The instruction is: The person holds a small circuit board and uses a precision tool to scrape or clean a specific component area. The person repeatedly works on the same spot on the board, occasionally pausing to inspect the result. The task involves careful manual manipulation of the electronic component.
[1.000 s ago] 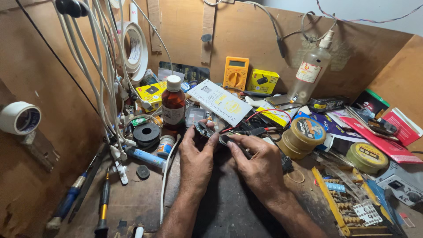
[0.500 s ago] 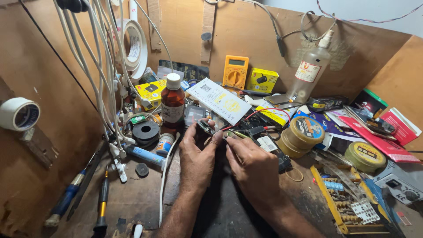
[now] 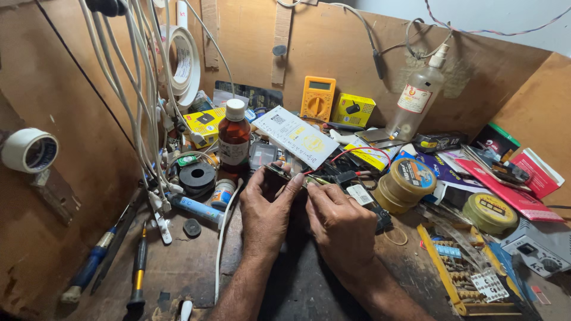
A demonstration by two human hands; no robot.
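Left hand point(image 3: 266, 205) and right hand point(image 3: 340, 221) meet over the middle of the table point(image 3: 178, 270), both pinched on a small circuit board point(image 3: 284, 174) with green edges. We hold the board between thumb and fingertips of the left hand at its near end, while the right hand's fingers close on its other end, where red and black wires point(image 3: 357, 156) run off toward the back. The board is raised clear of the table, tilted, just above the dark mat point(image 3: 309, 285) under our wrists.

To do this step well, in our judgement, we keep the grip on the board's edges only, away from the components and solder points. We brace both wrists on the mat so the board stays steady. We leave slack in the wires; a pull from the right hand could strain their joints.

Just beyond the left hand stands a brown bottle point(image 3: 234, 139) with a white cap, upright and near enough to be knocked. We keep our elbows in. A black tape roll point(image 3: 197, 176) lies left of the left hand, and yellow tape rolls point(image 3: 406, 182) lie right of the right hand. A yellow meter point(image 3: 317, 98) leans on the back wall, well apart.
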